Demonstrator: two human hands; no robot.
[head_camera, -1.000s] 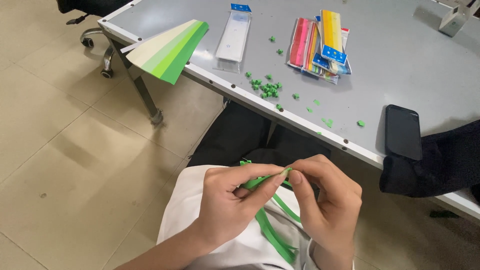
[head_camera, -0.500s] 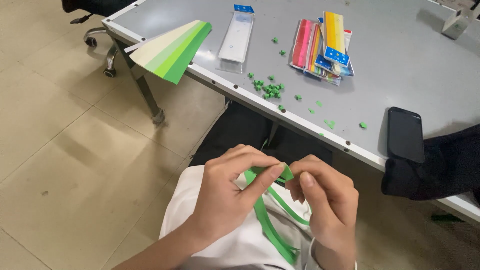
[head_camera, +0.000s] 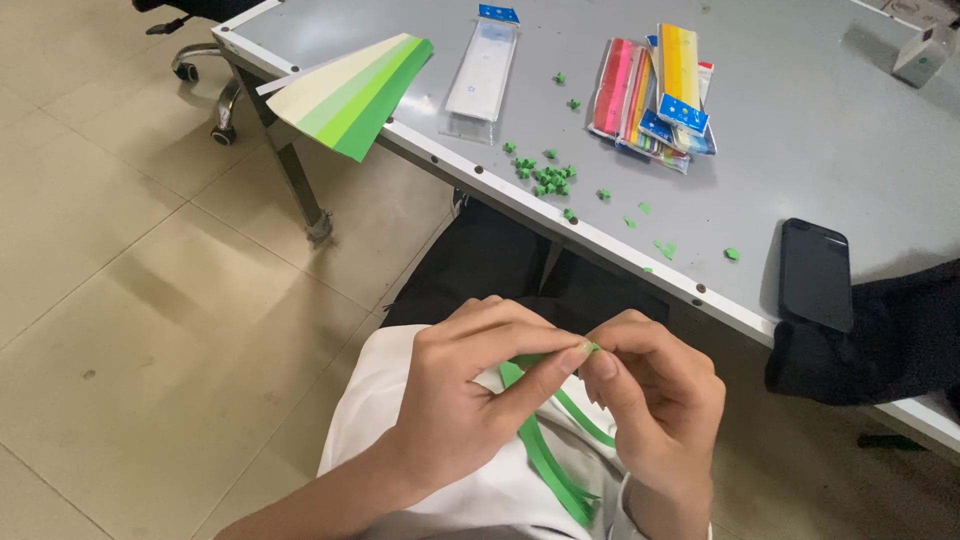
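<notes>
Two hands at work: my left hand (head_camera: 455, 400) and right hand (head_camera: 655, 395) pinch a green paper strip (head_camera: 545, 455) over my lap, near the desk (head_camera: 800, 130). Folding step, I judge; next fold calls for tight, even creasing.

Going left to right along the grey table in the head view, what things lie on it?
Fan of green and cream paper sheets → clear flat packet with a blue top → cluster of small green folded pieces → colourful packs of paper strips → black phone.
</notes>
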